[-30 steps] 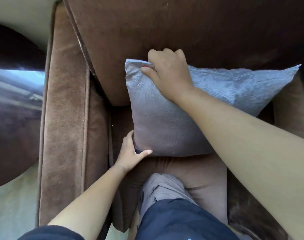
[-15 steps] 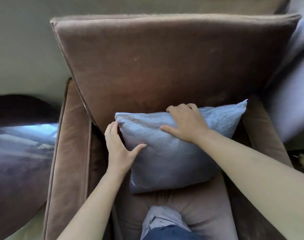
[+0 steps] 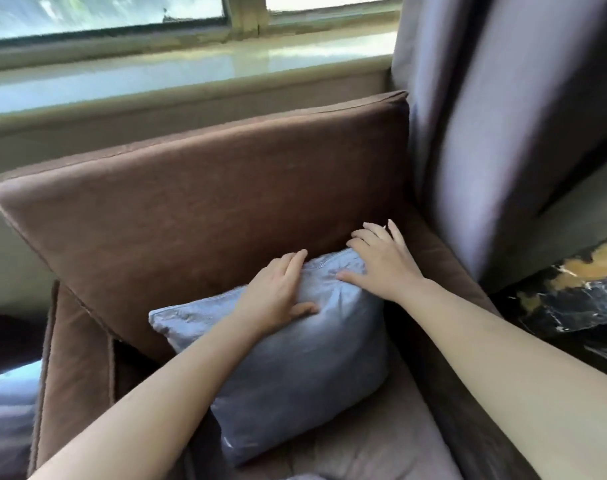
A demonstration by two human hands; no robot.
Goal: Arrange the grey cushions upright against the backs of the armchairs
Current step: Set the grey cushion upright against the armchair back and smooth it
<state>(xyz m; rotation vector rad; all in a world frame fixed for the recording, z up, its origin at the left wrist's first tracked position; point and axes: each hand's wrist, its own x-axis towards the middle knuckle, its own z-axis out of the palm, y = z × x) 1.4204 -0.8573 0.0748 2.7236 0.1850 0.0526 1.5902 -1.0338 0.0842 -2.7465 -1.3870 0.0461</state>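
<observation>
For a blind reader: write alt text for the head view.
A grey cushion leans against a brown armchair's back, the left hand on its top edge, the right hand on its top right corner. A grey curtain hangs behind.

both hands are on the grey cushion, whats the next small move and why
Probably lift both hands off: the grey cushion already stands on the seat with its top edge against the armchair back, and the left hand and right hand only rest flat on it.
</observation>
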